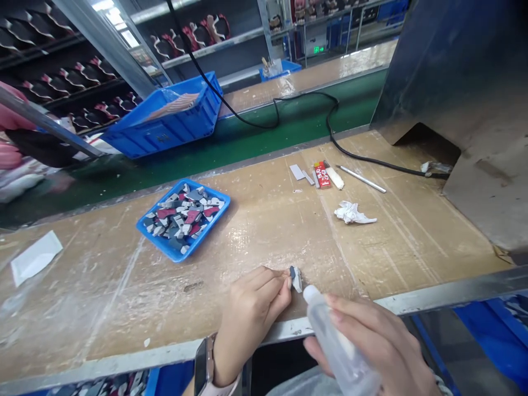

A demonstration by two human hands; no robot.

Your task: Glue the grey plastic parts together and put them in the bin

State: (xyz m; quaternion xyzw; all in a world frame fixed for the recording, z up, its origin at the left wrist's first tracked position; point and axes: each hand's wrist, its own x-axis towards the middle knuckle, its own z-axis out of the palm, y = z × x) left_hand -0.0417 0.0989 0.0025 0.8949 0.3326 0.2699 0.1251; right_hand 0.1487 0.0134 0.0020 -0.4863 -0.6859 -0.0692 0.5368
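Near the table's front edge, my left hand pinches a small grey and white piece between thumb and fingers. My right hand is wrapped round a translucent plastic bottle, whose white tip points up and to the left, close beside the piece. Whether the tip touches the piece I cannot tell. Further back on the left, a blue tray holds several small grey, white and dark red pieces.
On the table lie a crumpled white tissue, a silver pen, a red packet and a white sheet. A black cable crosses the back. A blue crate stands beyond; a metal box is at right.
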